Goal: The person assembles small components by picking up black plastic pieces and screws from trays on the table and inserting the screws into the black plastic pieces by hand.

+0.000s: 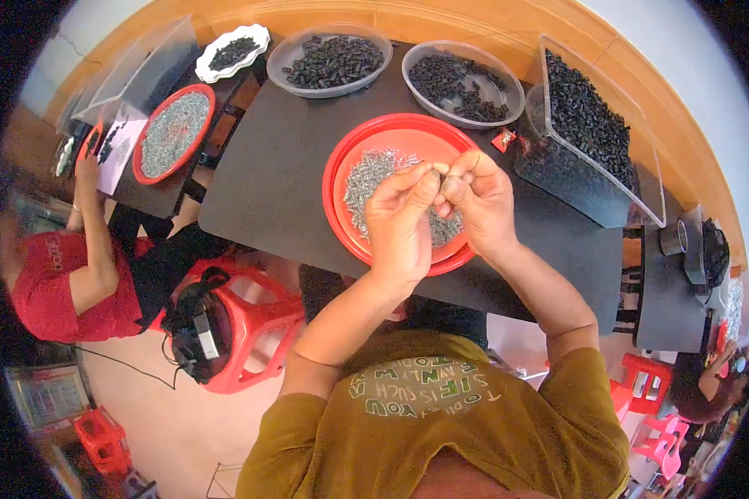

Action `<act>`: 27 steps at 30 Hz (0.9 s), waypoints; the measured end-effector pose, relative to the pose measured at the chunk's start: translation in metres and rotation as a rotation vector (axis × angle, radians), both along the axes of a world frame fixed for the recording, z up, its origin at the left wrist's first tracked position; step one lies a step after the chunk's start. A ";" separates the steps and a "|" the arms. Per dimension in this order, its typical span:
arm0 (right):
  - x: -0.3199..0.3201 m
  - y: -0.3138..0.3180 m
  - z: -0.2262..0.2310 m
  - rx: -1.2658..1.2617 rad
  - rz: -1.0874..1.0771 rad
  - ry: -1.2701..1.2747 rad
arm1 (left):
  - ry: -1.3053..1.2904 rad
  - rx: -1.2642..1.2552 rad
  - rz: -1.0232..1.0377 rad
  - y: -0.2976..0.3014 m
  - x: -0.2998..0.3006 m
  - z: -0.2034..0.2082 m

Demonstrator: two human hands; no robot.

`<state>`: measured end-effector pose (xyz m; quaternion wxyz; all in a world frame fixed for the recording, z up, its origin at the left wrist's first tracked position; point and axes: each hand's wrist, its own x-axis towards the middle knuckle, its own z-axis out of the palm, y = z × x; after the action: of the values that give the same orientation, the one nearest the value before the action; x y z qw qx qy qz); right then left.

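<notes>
Over a round red tray (pixel 339 224), my left hand (pixel 401 218) and my right hand (pixel 481 204) meet, thumbs and fingertips pinched together. Whatever sits between the fingertips is mostly covered and too small to name. Beneath the hands lies a heap of small silvery metal parts (pixel 368 179), spread over the tray's left and lower side; my hands hide some of it. Behind the tray stand a clear bowl (pixel 306 87) at left and another clear bowl (pixel 449 121) at right, both with small black cylindrical pieces in them.
A large clear bin (pixel 582 195) of black pieces stands at the table's right. A small red wrapper (pixel 503 140) lies beside it. At the left table, a person in red (pixel 75 283) works near a red tray (pixel 211 104) of metal parts. A red stool (pixel 250 333) holds a black bag.
</notes>
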<state>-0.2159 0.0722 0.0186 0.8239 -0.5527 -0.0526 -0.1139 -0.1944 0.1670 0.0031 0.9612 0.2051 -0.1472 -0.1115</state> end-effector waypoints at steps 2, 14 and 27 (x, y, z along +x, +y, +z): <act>0.004 -0.002 0.001 -0.059 -0.033 -0.075 | 0.060 -0.036 -0.070 -0.002 0.002 -0.004; 0.011 -0.010 -0.013 -0.080 -0.010 0.098 | 0.171 0.267 -0.175 0.007 0.042 0.000; 0.025 -0.021 -0.024 -0.316 0.011 0.066 | 0.088 0.852 0.169 0.002 0.238 -0.004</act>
<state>-0.1912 0.0509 -0.0052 0.7284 -0.6788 -0.0456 -0.0813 0.0439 0.1690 -0.0007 0.8018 0.5898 -0.0296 -0.0916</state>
